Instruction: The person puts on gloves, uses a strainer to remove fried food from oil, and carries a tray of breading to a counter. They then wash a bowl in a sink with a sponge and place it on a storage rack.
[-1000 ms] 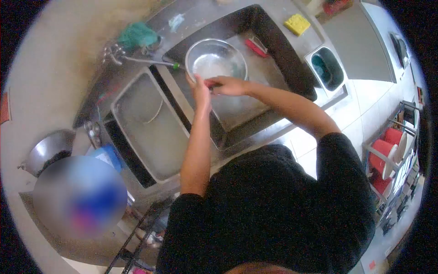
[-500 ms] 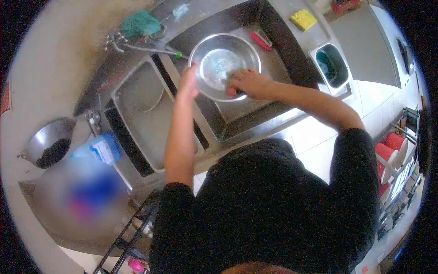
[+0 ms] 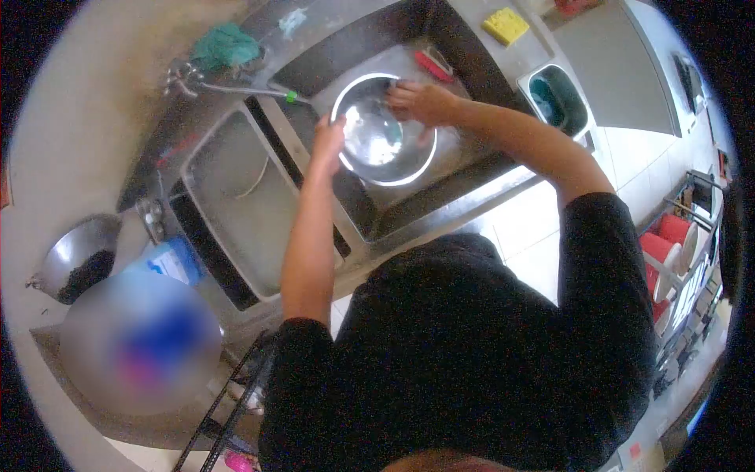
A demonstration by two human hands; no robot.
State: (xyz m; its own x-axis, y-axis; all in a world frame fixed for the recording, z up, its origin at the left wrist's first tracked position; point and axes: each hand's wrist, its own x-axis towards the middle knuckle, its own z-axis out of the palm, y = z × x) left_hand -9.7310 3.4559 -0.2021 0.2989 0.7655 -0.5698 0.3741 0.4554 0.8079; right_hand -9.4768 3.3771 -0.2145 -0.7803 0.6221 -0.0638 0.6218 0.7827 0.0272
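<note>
A shiny metal bowl (image 3: pixel 381 161) is held over the right-hand sink basin, tilted a little. My left hand (image 3: pixel 329 144) grips its left rim, fingers closed round the edge. Against the inner wall, at the upper right of the bowl, my right hand (image 3: pixel 421 104) presses with bent fingers. Whatever may lie under those fingers is hidden. A red-backed brush (image 3: pixel 434 64) lies in the sink basin (image 3: pixel 472 86) beyond the bowl. The faucet (image 3: pixel 244 90), with a green band near its tip, reaches toward the bowl from the left.
The left basin (image 3: pixel 236 189) contains cloudy water. A yellow sponge (image 3: pixel 506 27) rests on the back ledge, and a small metal container (image 3: pixel 578 118) with greenish liquid stands at right. A green cloth (image 3: pixel 224 47) hangs by the faucet. A wok (image 3: pixel 79 256) and a blue bottle (image 3: pixel 174 259) stand left.
My right hand has slid from the bowl's lower right inside to its upper right. The bowl has tilted and sits slightly lower in view. My left hand keeps its hold on the rim.
</note>
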